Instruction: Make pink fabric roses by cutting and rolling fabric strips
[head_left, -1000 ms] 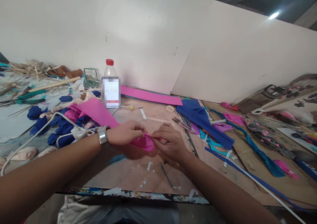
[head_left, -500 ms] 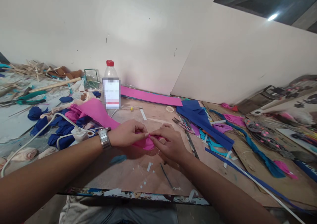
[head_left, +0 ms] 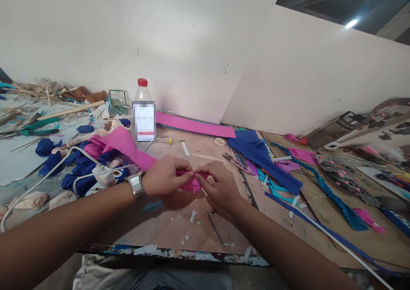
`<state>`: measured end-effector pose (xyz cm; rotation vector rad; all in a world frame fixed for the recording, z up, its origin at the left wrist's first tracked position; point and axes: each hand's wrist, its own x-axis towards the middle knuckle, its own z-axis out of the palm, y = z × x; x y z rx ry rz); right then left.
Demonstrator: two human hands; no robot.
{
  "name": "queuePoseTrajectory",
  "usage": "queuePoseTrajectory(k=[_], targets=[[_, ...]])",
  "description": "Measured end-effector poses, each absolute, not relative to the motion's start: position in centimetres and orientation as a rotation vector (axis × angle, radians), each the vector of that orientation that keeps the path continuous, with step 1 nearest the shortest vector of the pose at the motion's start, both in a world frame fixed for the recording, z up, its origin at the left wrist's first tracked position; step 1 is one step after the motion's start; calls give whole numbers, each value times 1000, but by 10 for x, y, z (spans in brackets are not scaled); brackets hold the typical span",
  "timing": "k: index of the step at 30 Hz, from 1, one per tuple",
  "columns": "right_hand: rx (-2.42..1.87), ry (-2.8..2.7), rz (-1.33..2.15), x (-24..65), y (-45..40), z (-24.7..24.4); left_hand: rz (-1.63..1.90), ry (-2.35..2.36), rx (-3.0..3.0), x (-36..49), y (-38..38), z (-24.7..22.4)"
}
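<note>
A strip of pink crepe paper [head_left: 134, 149] runs from the pile on the left, behind my left hand, to the middle of the table. My left hand [head_left: 166, 174] pinches its edge between thumb and index finger. Right beside it, fingertips almost touching, my right hand [head_left: 219, 185] pinches the same pink paper. A small folded part hangs just below the fingertips, over the board. On my left wrist sits a metal watch [head_left: 137, 186]. Part of the strip is hidden behind the left hand.
Blue and pink paper rosettes [head_left: 81, 168] and a white power strip [head_left: 104, 174] lie at left. Behind stand a red-capped bottle [head_left: 142, 89] and a phone [head_left: 144, 121]. Thread snips [head_left: 237, 162], a tape ring [head_left: 219, 142] and blue paper strips [head_left: 265, 159] lie to the right.
Both hands keep their pinch on the pink crepe paper. The left hand has shifted slightly right, and the paper below the fingertips looks more gathered and smaller.
</note>
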<state>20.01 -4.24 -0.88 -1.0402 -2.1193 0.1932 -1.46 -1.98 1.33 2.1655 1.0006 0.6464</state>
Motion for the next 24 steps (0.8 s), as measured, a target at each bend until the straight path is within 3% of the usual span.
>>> queuePoseTrajectory(k=[24], targets=[[-1091, -2105, 292, 198, -44, -8, 636, 1073, 2833, -11, -25, 2]])
